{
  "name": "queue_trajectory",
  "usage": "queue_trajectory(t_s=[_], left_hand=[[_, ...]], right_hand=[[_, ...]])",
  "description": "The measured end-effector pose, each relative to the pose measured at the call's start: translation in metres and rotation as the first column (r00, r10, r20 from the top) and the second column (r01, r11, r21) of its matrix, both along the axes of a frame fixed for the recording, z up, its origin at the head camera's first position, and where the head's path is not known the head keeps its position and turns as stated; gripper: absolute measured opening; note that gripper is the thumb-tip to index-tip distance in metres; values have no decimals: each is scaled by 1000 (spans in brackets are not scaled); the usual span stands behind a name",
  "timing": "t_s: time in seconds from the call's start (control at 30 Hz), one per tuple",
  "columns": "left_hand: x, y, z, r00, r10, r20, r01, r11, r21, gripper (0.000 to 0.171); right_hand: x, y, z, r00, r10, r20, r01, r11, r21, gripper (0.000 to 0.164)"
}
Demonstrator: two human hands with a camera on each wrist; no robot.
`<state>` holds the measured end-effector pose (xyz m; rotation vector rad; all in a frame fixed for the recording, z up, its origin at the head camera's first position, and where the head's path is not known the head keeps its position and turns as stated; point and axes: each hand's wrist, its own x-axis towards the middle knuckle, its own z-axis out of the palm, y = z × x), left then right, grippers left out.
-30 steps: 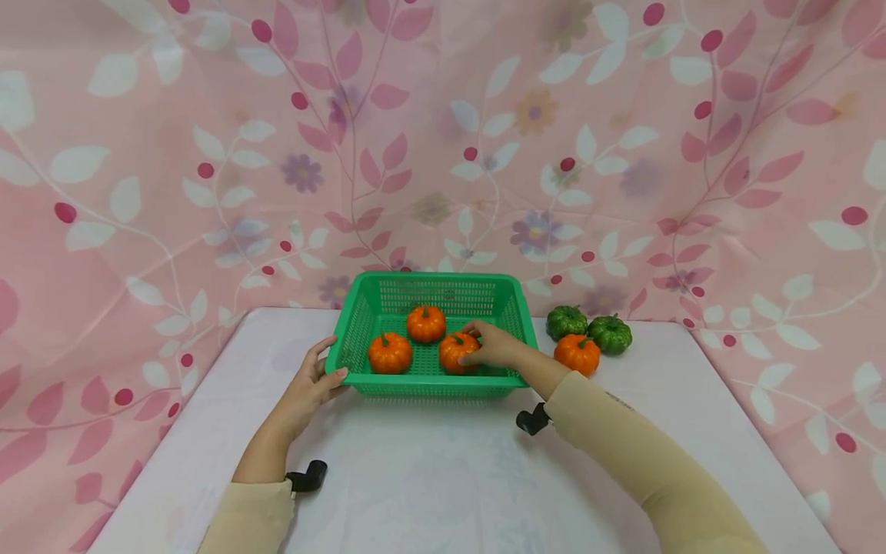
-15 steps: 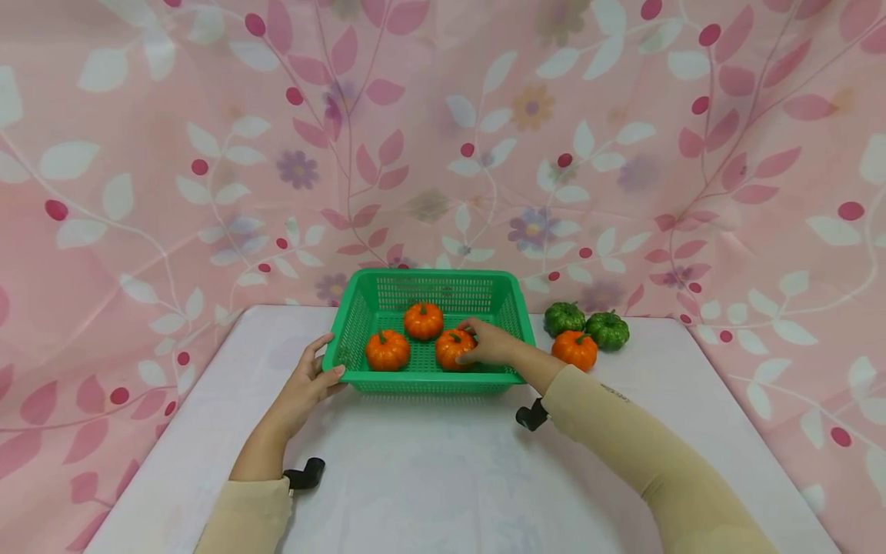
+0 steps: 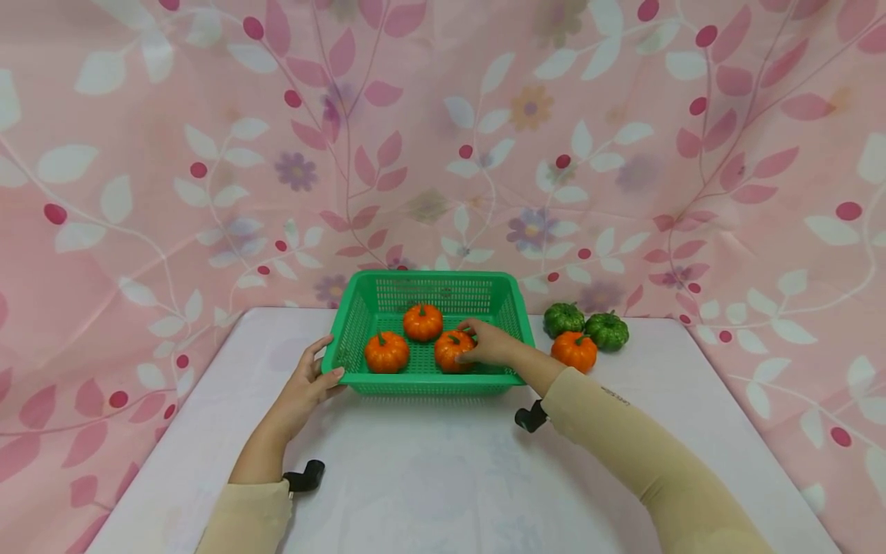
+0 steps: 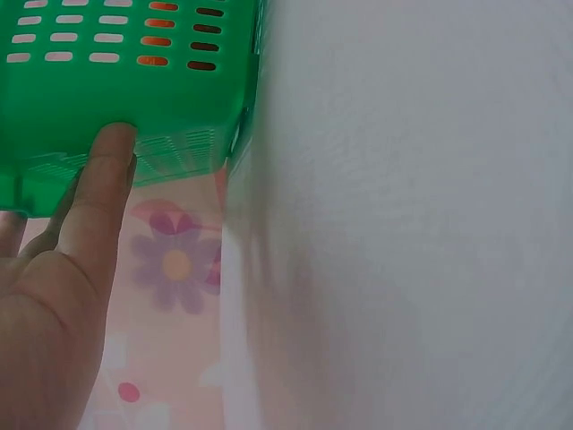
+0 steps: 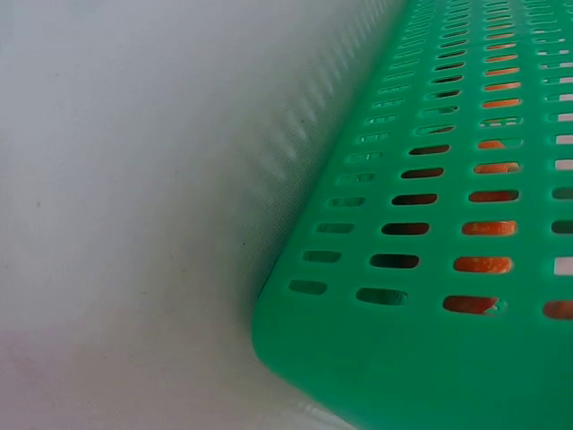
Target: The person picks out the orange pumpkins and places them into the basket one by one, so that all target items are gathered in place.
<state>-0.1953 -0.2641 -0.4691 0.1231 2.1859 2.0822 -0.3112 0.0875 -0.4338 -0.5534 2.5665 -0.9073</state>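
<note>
A green plastic basket (image 3: 429,379) stands on the table and holds three small orange pumpkins. My right hand (image 3: 490,344) reaches over its right side and holds the front right pumpkin (image 3: 448,351) between thumb and fingers. Another pumpkin (image 3: 386,352) sits at the front left of the basket, and a third pumpkin (image 3: 423,322) lies farther back. My left hand (image 3: 309,387) touches the basket's front left corner, fingers fairly straight. In the left wrist view the thumb (image 4: 107,170) presses against the outer wall. The right wrist view has only the basket wall (image 5: 403,358), the hand being out of sight.
Right of the basket lie an orange pumpkin (image 3: 574,352) and two green ones, a nearer green pumpkin (image 3: 607,332) and a farther green pumpkin (image 3: 564,318). A white cloth covers the table (image 3: 429,477). Behind it hangs a pink floral curtain (image 3: 429,154).
Hands, basket and pumpkins keep their places relative to one another. Only the head view has shifted slightly.
</note>
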Motion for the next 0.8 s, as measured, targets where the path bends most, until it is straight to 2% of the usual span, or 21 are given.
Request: queue_trajectory(t_s=[0.37,0.57,0.8], left_hand=[[0,0,0,1000,-6,2,6,1000,0,78],[0,-1,-1,1000,-8,-1,8,1000,-3,78],[0,-1,-1,1000,1,-1,-1,1000,-10,78]], right_hand=[[1,4,6,999,-6,-50,3,997,-75,53],[7,8,19,999,-15,-33,9,988,-151,46],[17,15,34,998,-20,-63,9,985,-171,43]])
